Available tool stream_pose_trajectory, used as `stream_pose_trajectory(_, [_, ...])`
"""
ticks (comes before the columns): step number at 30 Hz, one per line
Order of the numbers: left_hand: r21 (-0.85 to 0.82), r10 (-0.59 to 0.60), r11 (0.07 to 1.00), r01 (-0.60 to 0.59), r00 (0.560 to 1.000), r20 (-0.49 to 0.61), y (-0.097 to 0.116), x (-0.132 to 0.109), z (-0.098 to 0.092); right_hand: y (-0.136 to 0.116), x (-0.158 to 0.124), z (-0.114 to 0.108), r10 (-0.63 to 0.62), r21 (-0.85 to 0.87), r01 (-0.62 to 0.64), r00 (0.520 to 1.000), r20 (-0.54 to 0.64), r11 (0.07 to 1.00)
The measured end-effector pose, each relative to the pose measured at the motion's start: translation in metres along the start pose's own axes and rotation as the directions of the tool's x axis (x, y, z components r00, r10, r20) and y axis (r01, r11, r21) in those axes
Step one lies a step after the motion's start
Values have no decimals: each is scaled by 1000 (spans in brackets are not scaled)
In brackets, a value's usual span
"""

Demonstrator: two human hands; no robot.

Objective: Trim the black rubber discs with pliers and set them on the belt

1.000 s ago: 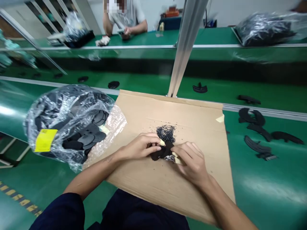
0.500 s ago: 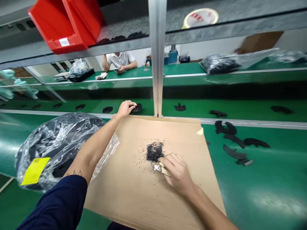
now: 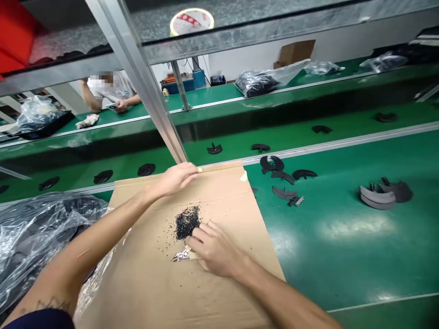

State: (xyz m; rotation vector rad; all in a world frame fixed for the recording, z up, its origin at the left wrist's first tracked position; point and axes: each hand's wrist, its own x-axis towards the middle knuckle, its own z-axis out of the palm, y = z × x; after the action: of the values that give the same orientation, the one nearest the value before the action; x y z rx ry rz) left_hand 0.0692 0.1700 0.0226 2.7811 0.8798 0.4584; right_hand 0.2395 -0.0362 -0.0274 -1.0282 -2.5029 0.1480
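Observation:
In my right hand (image 3: 217, 249) is a pair of cutting pliers (image 3: 181, 255) with pale handles, its fingers wrapped round them and the jaws pointing left. The pliers are low over a cardboard sheet (image 3: 154, 292), beside a heap of tiny black scraps (image 3: 187, 222). My left hand (image 3: 180, 177) reaches across the sheet near its far edge, fingers stretched forward and thumb apart, with no part visible in it. A pale covering shows at one fingertip. Beyond the sheet, on the green belt, a round black part (image 3: 146, 169) lies left of my left hand.
A metal post (image 3: 151, 96) rises behind the sheet. Several curved black parts (image 3: 283, 176) lie on the green table to the right. A clear plastic bag (image 3: 41, 237) of dark parts sits left. On the shelf are a tape roll (image 3: 192, 20) and red bin (image 3: 17, 36). A person (image 3: 109, 89) sits opposite.
My left hand has let go of the round black part on the belt and moved right, over the cardboard's far edge. The view has swung right. My right hand still holds the pliers.

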Motion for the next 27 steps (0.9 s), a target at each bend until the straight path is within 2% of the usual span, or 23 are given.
stream_pose_trajectory(2, [12, -90, 996, 89, 991, 96, 14, 39, 19, -1, 0, 0, -20, 1, 20, 999, 40, 1000])
stream_pose_trajectory(6, [49, -268, 963, 264, 959, 90, 13, 114, 54, -1, -1, 0, -20, -13, 21, 995, 95, 1000])
stream_pose_trajectory(8, [59, -366, 930, 362, 927, 78, 6, 139, 66, -1, -1, 0, -19, -24, 22, 993, 118, 999])
stream_pose_trajectory(10, [62, -448, 894, 445, 891, 73, 0, 153, 73, -2, -1, -1, -19, -32, 24, 990, 143, 999])
stream_pose_trajectory(14, [40, -530, 848, 528, 847, 49, -10, 156, 78, -3, -2, -1, -33, -34, 40, 983, 180, 999])
stream_pose_trajectory(19, [-97, -536, 841, 532, 844, -26, -12, 141, 71, -5, 0, 1, -35, -25, 40, 985, 170, 999])
stream_pose_trajectory(24, [-369, -477, 838, 403, 868, -136, -2, 126, 53, -4, 1, 1, -32, -34, 38, 986, 163, 999])
stream_pose_trajectory(27, [-542, -444, 790, 286, 877, -185, 7, 109, 36, 0, -1, 4, -1, -9, 2, 994, 107, 1000])
